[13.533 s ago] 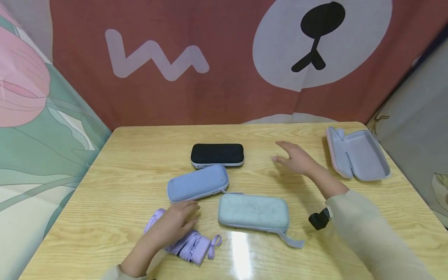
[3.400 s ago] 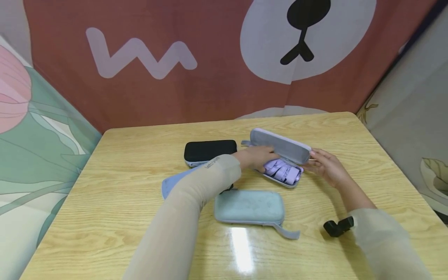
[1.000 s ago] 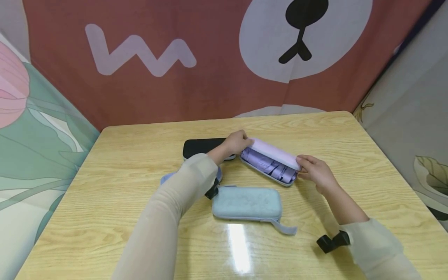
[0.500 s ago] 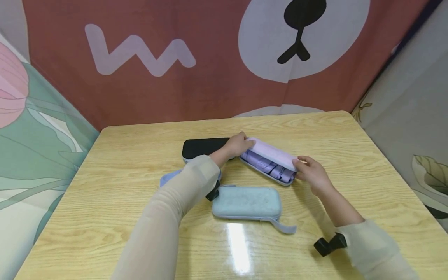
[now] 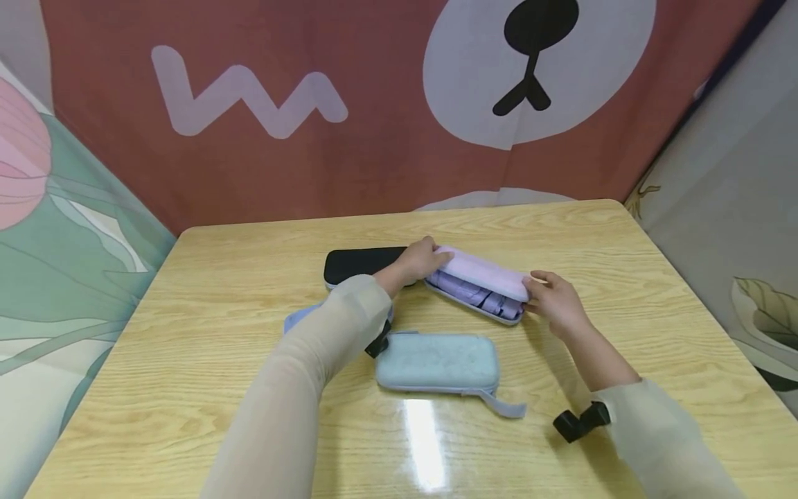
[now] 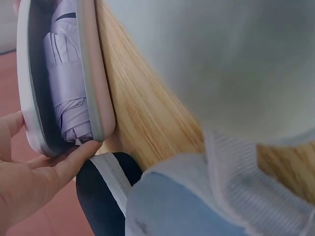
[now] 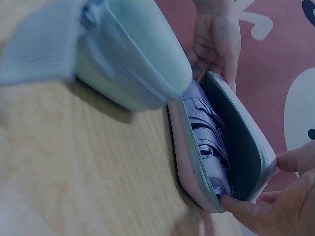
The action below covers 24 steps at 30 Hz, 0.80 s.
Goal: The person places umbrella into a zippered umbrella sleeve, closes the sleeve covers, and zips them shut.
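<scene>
A lilac-pink hard zip case [image 5: 483,270] sits on the table with its lid partly lowered, a dark gap showing along the front. Inside lies a folded purple umbrella [image 5: 463,288], which the left wrist view shows lengthwise in the lower shell. My left hand [image 5: 422,260] grips the case's left end, thumb on the lid and a finger at the lower shell. At the other end my right hand [image 5: 559,306] pinches the lid's edge between thumb and fingers; a fingertip touches the lower shell in the right wrist view.
A mint zip case [image 5: 438,362] with a grey strap lies in front. Behind my left forearm are a black case [image 5: 361,265] and a blue case [image 5: 299,317], both partly hidden. A patterned cloth [image 5: 280,173] hangs at the table's back edge.
Earlier the pink case stood open at the right and the umbrella lay at front left. The umbrella is now in the case, moved to the middle, its lid lowered. The last second shows little movement.
</scene>
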Tool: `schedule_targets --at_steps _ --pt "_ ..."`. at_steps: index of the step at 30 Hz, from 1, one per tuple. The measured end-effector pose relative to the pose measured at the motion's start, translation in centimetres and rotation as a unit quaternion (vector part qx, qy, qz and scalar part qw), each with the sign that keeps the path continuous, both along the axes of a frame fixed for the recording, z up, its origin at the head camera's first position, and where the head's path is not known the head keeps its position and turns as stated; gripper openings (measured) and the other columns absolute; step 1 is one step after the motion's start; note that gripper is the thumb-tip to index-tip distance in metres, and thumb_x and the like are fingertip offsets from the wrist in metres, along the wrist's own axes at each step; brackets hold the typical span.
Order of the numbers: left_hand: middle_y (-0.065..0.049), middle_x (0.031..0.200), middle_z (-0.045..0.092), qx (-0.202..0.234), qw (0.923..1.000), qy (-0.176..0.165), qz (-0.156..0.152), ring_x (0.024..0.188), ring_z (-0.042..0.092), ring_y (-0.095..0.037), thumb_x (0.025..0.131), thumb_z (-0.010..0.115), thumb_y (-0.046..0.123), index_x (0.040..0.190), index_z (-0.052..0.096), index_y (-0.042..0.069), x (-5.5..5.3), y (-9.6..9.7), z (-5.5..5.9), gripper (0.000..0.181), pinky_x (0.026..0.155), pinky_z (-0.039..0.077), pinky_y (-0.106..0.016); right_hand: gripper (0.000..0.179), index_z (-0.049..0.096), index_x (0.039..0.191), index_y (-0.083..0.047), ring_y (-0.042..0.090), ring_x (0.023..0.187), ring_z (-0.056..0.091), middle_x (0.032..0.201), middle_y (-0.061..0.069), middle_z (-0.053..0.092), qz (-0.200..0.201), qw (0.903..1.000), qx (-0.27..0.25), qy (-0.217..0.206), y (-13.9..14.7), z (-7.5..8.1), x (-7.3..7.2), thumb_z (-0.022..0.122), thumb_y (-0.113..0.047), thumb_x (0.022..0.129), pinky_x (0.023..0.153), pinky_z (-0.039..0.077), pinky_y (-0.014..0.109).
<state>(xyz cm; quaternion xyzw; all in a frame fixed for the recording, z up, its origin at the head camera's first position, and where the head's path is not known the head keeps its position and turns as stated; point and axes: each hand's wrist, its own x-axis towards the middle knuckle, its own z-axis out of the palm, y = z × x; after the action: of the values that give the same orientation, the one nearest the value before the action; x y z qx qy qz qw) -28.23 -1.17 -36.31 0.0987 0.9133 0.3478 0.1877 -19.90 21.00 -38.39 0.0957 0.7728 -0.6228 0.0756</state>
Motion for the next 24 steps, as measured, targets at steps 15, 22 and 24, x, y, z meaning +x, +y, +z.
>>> schedule_targets --at_steps 15,22,24 --pt "-0.010 0.125 0.042 -0.051 0.9976 0.014 -0.045 0.082 0.046 -0.016 0.086 0.050 0.034 0.126 0.037 0.004 -0.29 -0.53 -0.60 0.051 0.071 0.039 -0.029 0.061 0.022 0.131 0.010 0.005 0.072 0.051 0.116 0.028 0.035 0.009 0.9980 0.061 -0.018 0.00 0.29 -0.70 0.054 -0.014 0.084 0.073 0.046 0.023" --pt "-0.011 0.122 0.045 -0.082 0.9937 0.038 -0.067 0.100 0.047 -0.018 0.086 0.052 0.030 0.124 0.039 0.001 -0.47 -0.40 -0.91 0.050 0.080 0.040 -0.029 0.065 0.023 0.131 0.009 0.032 0.101 0.046 0.121 0.030 0.034 0.036 0.9921 0.115 -0.034 0.24 0.03 -0.79 0.058 -0.016 0.082 0.084 0.041 0.036" --pt "-0.012 0.123 0.044 -0.090 0.9919 0.047 -0.076 0.104 0.046 -0.019 0.086 0.053 0.029 0.124 0.038 0.000 -0.50 -0.37 -1.02 0.051 0.083 0.039 -0.029 0.065 0.026 0.131 0.008 0.036 0.104 0.043 0.121 0.030 0.035 0.046 0.9880 0.144 -0.033 0.33 -0.02 -0.82 0.059 -0.019 0.081 0.084 0.040 0.039"
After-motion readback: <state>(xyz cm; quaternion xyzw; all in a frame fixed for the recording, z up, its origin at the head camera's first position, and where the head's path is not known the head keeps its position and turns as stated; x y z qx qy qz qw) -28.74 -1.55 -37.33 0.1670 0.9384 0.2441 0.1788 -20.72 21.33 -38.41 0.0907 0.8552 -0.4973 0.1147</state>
